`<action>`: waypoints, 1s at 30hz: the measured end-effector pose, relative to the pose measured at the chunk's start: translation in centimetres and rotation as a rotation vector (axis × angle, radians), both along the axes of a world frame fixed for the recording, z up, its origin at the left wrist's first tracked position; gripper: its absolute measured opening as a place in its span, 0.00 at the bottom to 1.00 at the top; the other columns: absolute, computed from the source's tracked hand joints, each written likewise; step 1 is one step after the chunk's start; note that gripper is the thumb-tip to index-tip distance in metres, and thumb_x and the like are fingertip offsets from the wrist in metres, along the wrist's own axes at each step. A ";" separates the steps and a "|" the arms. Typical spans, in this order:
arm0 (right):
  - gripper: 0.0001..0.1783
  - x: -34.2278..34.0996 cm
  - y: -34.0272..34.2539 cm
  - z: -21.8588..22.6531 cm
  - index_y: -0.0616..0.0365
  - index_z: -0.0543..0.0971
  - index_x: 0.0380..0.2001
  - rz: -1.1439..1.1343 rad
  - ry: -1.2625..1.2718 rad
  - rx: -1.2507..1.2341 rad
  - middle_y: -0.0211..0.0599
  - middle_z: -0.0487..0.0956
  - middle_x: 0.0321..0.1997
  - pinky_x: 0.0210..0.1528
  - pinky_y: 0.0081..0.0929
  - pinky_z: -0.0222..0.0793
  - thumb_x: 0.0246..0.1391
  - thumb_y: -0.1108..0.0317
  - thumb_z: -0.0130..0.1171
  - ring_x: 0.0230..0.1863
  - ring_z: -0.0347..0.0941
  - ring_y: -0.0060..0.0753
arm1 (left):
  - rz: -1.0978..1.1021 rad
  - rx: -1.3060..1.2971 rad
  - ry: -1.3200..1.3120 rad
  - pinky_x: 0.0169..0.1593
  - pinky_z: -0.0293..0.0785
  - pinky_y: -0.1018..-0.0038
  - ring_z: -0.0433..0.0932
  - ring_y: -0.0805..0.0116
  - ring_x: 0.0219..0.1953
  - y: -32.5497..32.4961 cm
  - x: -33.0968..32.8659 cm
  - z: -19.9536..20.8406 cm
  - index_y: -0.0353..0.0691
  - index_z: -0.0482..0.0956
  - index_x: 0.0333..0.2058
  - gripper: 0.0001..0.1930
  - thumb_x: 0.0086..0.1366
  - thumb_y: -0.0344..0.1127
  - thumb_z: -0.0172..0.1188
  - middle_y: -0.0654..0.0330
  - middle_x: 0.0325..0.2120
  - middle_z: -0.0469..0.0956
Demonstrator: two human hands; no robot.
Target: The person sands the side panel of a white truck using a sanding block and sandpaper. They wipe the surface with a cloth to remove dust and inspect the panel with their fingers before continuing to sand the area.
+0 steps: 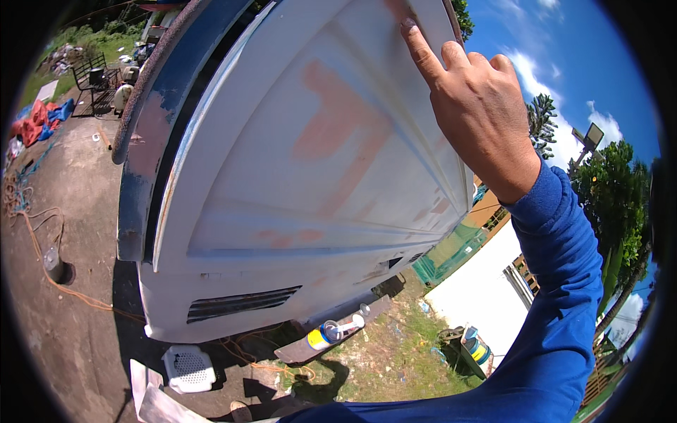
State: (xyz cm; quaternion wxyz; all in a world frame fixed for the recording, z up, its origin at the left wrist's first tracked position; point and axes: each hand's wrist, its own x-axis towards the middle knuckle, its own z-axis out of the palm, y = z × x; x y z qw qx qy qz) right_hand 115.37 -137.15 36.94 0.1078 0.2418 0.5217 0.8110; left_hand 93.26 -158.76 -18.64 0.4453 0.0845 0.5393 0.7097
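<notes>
We are viewing the right hand (479, 106) with index finger extended, others curled, any hold in its hidden palm indiscernible, its fingertip meeting the patchy white panel (275, 197), which is spreading below and leftward.

To my left I observe red and blue sheeting (35, 127) near a dark metal bench (84, 86); low, a white perforated plastic item (189, 370); right, a floodlight (595, 135) near trees (610, 190).

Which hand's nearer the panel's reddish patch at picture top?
Right, among what shows: right hand has its index fingertip at the reddish patch; left hand is out of view.
</notes>
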 end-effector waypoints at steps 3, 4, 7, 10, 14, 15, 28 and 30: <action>0.39 -0.8 -0.1 -0.1 0.44 0.58 0.73 -0.117 -0.003 0.076 0.33 0.75 0.30 0.34 0.31 0.68 0.60 0.75 0.54 0.28 0.75 0.28 | 0.003 -0.008 -0.009 0.53 0.80 0.63 0.80 0.57 0.51 -0.2 -0.1 -0.1 0.30 0.65 0.62 0.26 0.70 0.36 0.55 0.49 0.52 0.76; 0.39 -0.8 -0.1 -0.1 0.43 0.58 0.74 -0.131 -0.016 0.085 0.32 0.75 0.30 0.34 0.31 0.68 0.60 0.75 0.53 0.28 0.75 0.28 | 0.003 -0.012 -0.010 0.53 0.80 0.63 0.80 0.57 0.51 -0.3 -0.2 -0.1 0.30 0.64 0.62 0.26 0.70 0.36 0.55 0.49 0.52 0.76; 0.39 0.7 0.4 0.2 0.45 0.56 0.74 -0.161 0.055 0.018 0.33 0.75 0.27 0.33 0.31 0.67 0.60 0.76 0.52 0.25 0.74 0.28 | 0.013 -0.015 -0.021 0.53 0.80 0.63 0.80 0.57 0.51 -0.4 -0.3 0.0 0.30 0.64 0.62 0.26 0.70 0.36 0.55 0.49 0.52 0.76; 0.40 3.1 0.9 -0.2 0.48 0.55 0.74 -0.144 0.076 -0.044 0.33 0.73 0.22 0.32 0.32 0.65 0.60 0.77 0.51 0.23 0.73 0.28 | 0.012 -0.021 -0.027 0.53 0.80 0.63 0.80 0.57 0.51 -0.5 -0.4 0.2 0.30 0.64 0.62 0.26 0.70 0.36 0.55 0.49 0.52 0.76; 0.39 6.0 1.5 -0.2 0.47 0.57 0.73 -0.176 0.134 -0.086 0.33 0.72 0.21 0.34 0.36 0.70 0.59 0.77 0.51 0.21 0.73 0.31 | 0.026 -0.018 -0.049 0.53 0.80 0.63 0.80 0.58 0.51 -0.4 -0.4 0.5 0.30 0.64 0.63 0.26 0.70 0.37 0.55 0.49 0.52 0.76; 0.39 6.8 1.7 -0.1 0.47 0.57 0.74 -0.161 0.139 -0.104 0.34 0.73 0.21 0.34 0.36 0.70 0.59 0.77 0.51 0.21 0.73 0.31 | 0.025 -0.017 -0.057 0.53 0.80 0.63 0.80 0.58 0.51 -0.4 -0.4 0.7 0.30 0.64 0.63 0.26 0.70 0.37 0.55 0.49 0.52 0.76; 0.36 11.7 0.7 -3.6 0.56 0.61 0.70 -0.112 0.471 -0.357 0.39 0.77 0.29 0.34 0.37 0.67 0.57 0.76 0.51 0.29 0.77 0.40 | 0.260 0.220 -0.354 0.53 0.79 0.64 0.80 0.58 0.51 -2.3 -0.4 4.3 0.30 0.64 0.63 0.27 0.70 0.38 0.56 0.49 0.52 0.76; 0.39 8.9 -0.7 -7.2 0.59 0.63 0.69 0.004 0.551 -0.501 0.38 0.76 0.34 0.36 0.35 0.65 0.50 0.78 0.55 0.34 0.76 0.37 | 0.261 0.272 -0.279 0.54 0.78 0.65 0.79 0.59 0.51 -1.9 -0.4 6.9 0.31 0.64 0.63 0.26 0.71 0.37 0.55 0.50 0.53 0.76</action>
